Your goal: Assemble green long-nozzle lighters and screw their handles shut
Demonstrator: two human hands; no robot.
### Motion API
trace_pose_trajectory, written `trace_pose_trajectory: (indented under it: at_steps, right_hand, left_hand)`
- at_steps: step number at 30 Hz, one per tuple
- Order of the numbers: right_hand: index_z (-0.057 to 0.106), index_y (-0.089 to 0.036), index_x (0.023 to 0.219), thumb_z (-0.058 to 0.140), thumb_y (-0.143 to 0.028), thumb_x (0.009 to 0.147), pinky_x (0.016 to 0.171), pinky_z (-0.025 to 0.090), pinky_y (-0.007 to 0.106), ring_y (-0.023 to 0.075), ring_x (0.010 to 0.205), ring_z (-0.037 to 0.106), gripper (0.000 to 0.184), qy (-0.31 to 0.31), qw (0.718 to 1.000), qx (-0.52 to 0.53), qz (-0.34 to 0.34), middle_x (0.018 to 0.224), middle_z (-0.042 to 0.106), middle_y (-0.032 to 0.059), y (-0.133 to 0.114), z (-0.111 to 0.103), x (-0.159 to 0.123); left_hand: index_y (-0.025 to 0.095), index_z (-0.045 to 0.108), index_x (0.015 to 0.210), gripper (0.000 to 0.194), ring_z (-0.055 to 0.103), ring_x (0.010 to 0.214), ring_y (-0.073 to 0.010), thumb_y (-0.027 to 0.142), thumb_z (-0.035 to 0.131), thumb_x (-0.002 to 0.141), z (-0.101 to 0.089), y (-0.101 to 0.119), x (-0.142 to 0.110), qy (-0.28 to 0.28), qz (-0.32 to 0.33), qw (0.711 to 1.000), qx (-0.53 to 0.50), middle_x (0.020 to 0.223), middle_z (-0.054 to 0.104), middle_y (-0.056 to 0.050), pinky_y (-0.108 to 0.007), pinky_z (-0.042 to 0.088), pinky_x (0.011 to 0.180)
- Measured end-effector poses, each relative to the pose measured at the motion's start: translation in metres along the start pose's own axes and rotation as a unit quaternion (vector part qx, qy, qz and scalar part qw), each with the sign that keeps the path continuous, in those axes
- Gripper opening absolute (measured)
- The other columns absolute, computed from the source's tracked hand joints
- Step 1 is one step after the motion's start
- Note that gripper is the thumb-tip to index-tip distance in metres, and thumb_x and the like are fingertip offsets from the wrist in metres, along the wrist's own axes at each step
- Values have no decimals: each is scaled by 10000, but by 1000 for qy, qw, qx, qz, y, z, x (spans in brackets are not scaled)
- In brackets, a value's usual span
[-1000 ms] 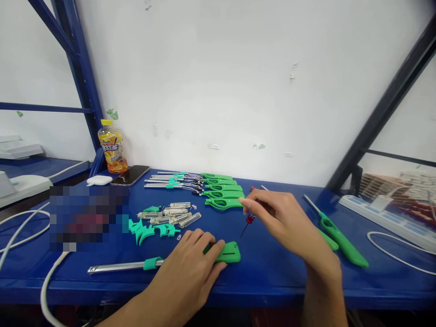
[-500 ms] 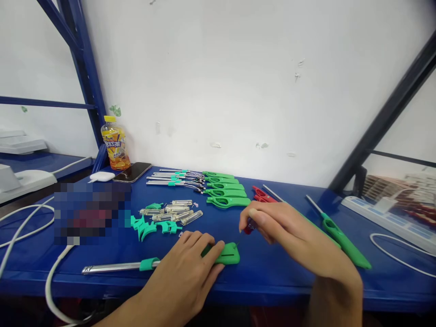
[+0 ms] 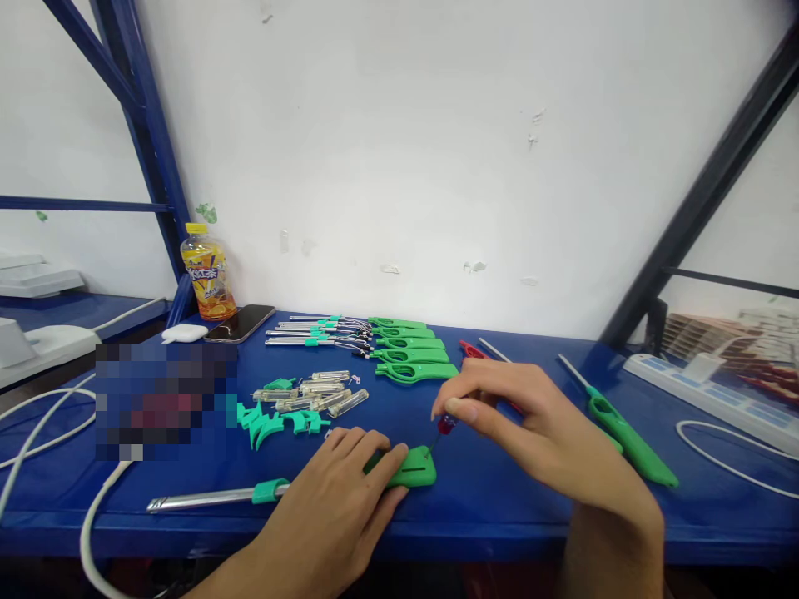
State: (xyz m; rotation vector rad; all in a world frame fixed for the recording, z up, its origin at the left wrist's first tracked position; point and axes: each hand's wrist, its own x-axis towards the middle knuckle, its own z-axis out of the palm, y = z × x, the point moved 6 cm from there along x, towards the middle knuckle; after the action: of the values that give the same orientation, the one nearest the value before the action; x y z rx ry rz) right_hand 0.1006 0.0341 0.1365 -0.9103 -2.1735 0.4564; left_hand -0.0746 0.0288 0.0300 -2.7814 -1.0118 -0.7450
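Near the front edge of the blue table, my left hand (image 3: 349, 499) grips a green long-necked lighter (image 3: 415, 467) that lies flat. Its metal tube (image 3: 205, 499) points left, and my palm covers the middle of the body. Between the fingertips of my right hand (image 3: 512, 424) is a small screwdriver (image 3: 447, 423) with a red handle. The shaft slants down and its tip meets the right end of the green body. Just beyond my left hand lie several clear fuel tanks (image 3: 328, 389) and a loose group of teal triggers (image 3: 268, 424).
Several green handle shells (image 3: 415, 372) and metal tubes with wires (image 3: 300, 341) lie in rows at the back. A finished-looking green lighter (image 3: 633, 437) rests at right, near a white power strip (image 3: 705, 391). A phone (image 3: 242, 323) and drink bottle (image 3: 209, 279) stand back left.
My right hand has tipped the screwdriver so its shaft now points down onto the green lighter body. The left hand keeps its hold. The view has shifted slightly.
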Motion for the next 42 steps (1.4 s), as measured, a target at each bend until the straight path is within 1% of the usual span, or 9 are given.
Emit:
trace_pose_trajectory:
  at_steps: [4,9,15,22,26,30,34,38,42]
  right_hand:
    - [773,-279,996,495,-348,1132,688,466,217,77,684,617,317,-5,1000,20,16,831,718,-54,-1,-1,-1]
    - [775,-276,999,567,-380,1102,647,468,208,73,669,613,255,-6,998,43,36,882,752,-55,2,-1,0]
    - [726,-267,894,684,-393,1033,645,458,227,114,765,661,192,6,996,44,75,839,754,-46,8,-1,1]
    - [735,-266,953,673,-374,1039,619,442,223,97,662,569,152,-25,998,34,47,824,728,-39,4,2,-2]
    - [772,-249,981,646,-361,1058,589,459,201,60,566,554,185,-56,996,71,24,853,757,-33,1,5,-3]
    - [785,-237,1010,573,-402,1096,649,495,197,79,601,631,282,-46,996,67,25,686,693,-47,0,3,-2]
    - [777,-232,1065,457,-397,1142,742,514,208,102,709,682,368,-48,997,59,24,657,675,-43,-1,2,-1]
    - [778,-247,998,566,-420,1099,669,490,197,76,634,635,292,-52,997,55,31,735,714,-48,1,2,-2]
    - [760,-261,921,742,-407,991,643,469,220,104,717,636,163,-19,998,19,55,857,752,-31,7,0,-3]
  left_hand:
    - [195,605,1388,332,682,1027,-312,199,601,1056,1,0,1,-3,1,1000,-1,1191,693,-92,-543,567,911]
    - [195,611,1383,324,677,1028,-313,205,596,1059,1,0,2,-10,-5,1000,-1,1189,692,-89,-552,566,918]
    - [197,611,1384,328,680,1029,-314,201,601,1056,0,1,1,-3,-4,1000,-4,1185,697,-89,-554,560,922]
    - [205,607,1394,341,678,1022,-313,210,612,1054,3,-1,1,-4,-6,1000,1,1186,699,-84,-541,554,916]
    - [206,587,1428,364,676,1021,-312,218,594,1065,4,-1,1,-13,-4,1000,8,1184,696,-86,-543,552,916]
    - [208,604,1398,333,674,1038,-310,218,593,1065,5,-2,0,-12,-4,1000,7,1192,695,-84,-546,548,941]
    - [210,601,1391,323,676,1039,-307,220,588,1069,3,-1,0,-6,-2,1000,4,1188,698,-85,-532,549,938]
    - [201,606,1380,321,676,1022,-309,209,601,1059,1,0,0,-1,1,1000,6,1168,701,-87,-530,552,919]
    - [193,596,1408,349,679,1015,-309,214,604,1059,3,0,1,-9,2,1000,14,1177,702,-89,-529,555,905]
